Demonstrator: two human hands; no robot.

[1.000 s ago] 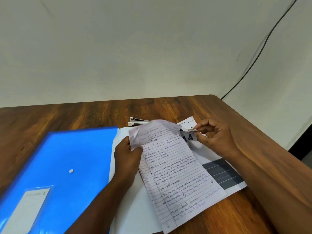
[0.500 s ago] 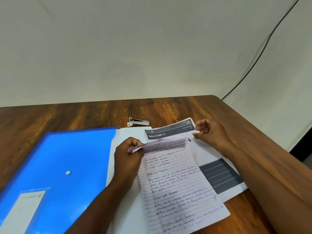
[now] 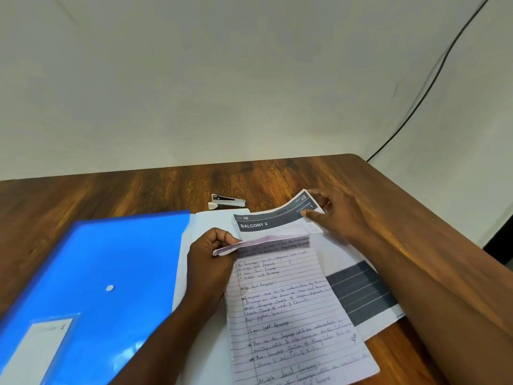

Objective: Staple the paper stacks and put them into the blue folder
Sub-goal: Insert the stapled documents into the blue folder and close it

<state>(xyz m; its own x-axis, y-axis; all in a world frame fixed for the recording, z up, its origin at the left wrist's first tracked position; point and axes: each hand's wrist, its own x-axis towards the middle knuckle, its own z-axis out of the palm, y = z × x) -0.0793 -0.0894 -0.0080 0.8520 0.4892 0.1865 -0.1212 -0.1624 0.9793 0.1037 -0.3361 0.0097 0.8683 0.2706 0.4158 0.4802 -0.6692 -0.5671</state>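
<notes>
**Squaring up the sheets before the staple goes in**

Holding the handwritten stack by its top-left corner, the left hand has its fingers curled round the folded-over top edge, which looks like a way to keep the loose ruled pages bunched so they don't slide. The right hand pinches the far corner of the printed sheet, the one with the dark "BALCONY 2" banner, and lifts that end off the table. My guess is it's pulling the two sets apart or lining them up, hard to say which.

The ruled pages are pale lilac, covered in blue-ink notes, several sheets thick at the fold and a bit fanned. They lie on top of the printed paper, just right of the blue folder, which sits flat and snapped shut. The stapler rests untouched past the papers, near the folder's far corner. No staple visible in either stack yet, though the corners are partly hidden.
</notes>
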